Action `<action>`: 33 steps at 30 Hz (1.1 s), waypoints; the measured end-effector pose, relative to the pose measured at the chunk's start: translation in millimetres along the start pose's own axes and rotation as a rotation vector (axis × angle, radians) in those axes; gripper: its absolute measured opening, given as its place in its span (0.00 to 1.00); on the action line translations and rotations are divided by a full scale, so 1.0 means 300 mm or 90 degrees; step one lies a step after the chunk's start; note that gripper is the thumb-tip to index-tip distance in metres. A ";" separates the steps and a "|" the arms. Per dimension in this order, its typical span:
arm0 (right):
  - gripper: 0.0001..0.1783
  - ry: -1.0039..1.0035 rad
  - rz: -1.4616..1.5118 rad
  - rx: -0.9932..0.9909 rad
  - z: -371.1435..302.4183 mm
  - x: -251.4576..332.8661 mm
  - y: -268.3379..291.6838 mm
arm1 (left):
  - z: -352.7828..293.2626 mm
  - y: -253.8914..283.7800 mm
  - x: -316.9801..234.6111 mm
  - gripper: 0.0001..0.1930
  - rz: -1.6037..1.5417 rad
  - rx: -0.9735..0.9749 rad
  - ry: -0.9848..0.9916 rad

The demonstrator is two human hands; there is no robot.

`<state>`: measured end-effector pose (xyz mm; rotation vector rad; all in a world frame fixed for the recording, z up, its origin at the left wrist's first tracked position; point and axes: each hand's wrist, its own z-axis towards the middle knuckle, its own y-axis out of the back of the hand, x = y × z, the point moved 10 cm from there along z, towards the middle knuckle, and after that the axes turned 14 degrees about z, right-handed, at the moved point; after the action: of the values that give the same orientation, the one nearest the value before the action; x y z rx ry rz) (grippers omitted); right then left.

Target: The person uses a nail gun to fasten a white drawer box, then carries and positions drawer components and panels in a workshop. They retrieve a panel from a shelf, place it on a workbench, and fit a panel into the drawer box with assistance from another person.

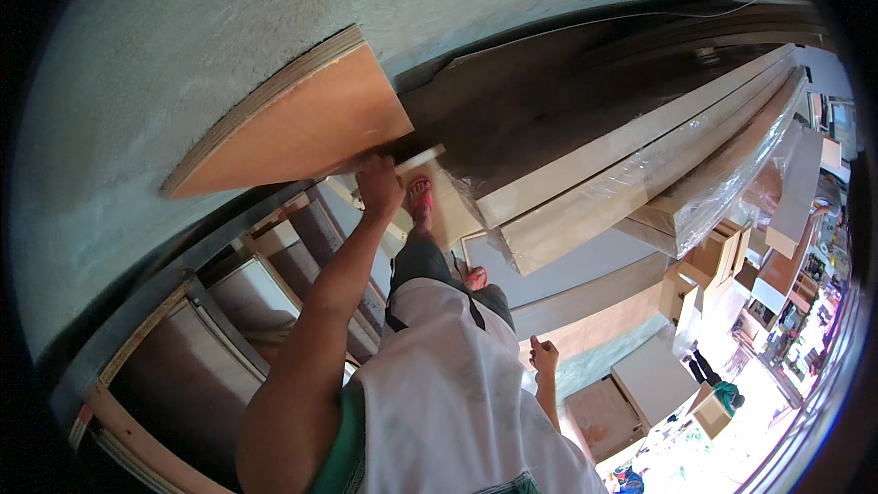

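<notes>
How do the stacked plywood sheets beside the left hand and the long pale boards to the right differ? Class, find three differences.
The plywood sheets show an orange-brown face; the pale boards are cream-coloured. The plywood sheets look unwrapped; the pale boards are partly covered in clear plastic. The plywood sheets look shorter and broad, while the pale boards run long and narrow. Both are grouped as several pieces together.

Plywood panels (306,123) close beside the person's left hand (380,187), a pale strip (422,159) in it jutting into the gap before long boards (631,160), framed panels (197,357) crowding that forearm (317,297), freer air around the right hand (543,354)
</notes>
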<state>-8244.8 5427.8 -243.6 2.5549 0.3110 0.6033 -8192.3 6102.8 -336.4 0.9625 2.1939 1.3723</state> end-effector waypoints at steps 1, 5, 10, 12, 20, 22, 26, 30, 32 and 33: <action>0.19 -0.003 0.011 0.024 -0.002 -0.001 -0.023 | 0.000 -0.021 -0.019 0.26 0.001 -0.006 -0.040; 0.17 -0.028 0.048 0.037 -0.019 0.008 -0.057 | -0.009 -0.108 -0.101 0.18 -0.017 -0.010 -0.126; 0.15 -0.030 0.056 0.042 -0.052 0.055 -0.080 | 0.021 -0.191 -0.137 0.13 -0.006 0.124 -0.168; 0.15 -0.043 0.083 0.014 -0.054 0.055 -0.078 | 0.050 -0.205 -0.127 0.13 0.005 0.132 -0.204; 0.14 0.026 0.128 0.069 -0.025 0.051 -0.110 | 0.091 -0.308 -0.018 0.20 -0.042 0.106 -0.395; 0.15 0.041 0.141 0.049 -0.026 0.029 -0.103 | 0.056 -0.320 0.067 0.20 -0.024 0.165 -0.356; 0.19 0.055 0.164 0.025 -0.023 -0.043 -0.092 | -0.028 -0.344 0.245 0.23 0.018 0.294 -0.189; 0.17 0.051 0.190 0.019 0.000 -0.177 -0.068 | -0.191 -0.347 0.207 0.21 0.109 0.266 -0.233; 0.18 0.107 0.216 0.031 0.021 -0.237 -0.034 | -0.272 -0.386 0.152 0.22 0.166 0.353 -0.226; 0.19 0.090 0.198 0.030 0.051 -0.283 -0.033 | -0.281 -0.390 0.096 0.23 0.208 0.328 -0.237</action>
<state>-8312.9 5402.6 -291.1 2.6316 -0.0285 0.9021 -8306.3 6036.5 -401.4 1.6673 2.1921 0.6543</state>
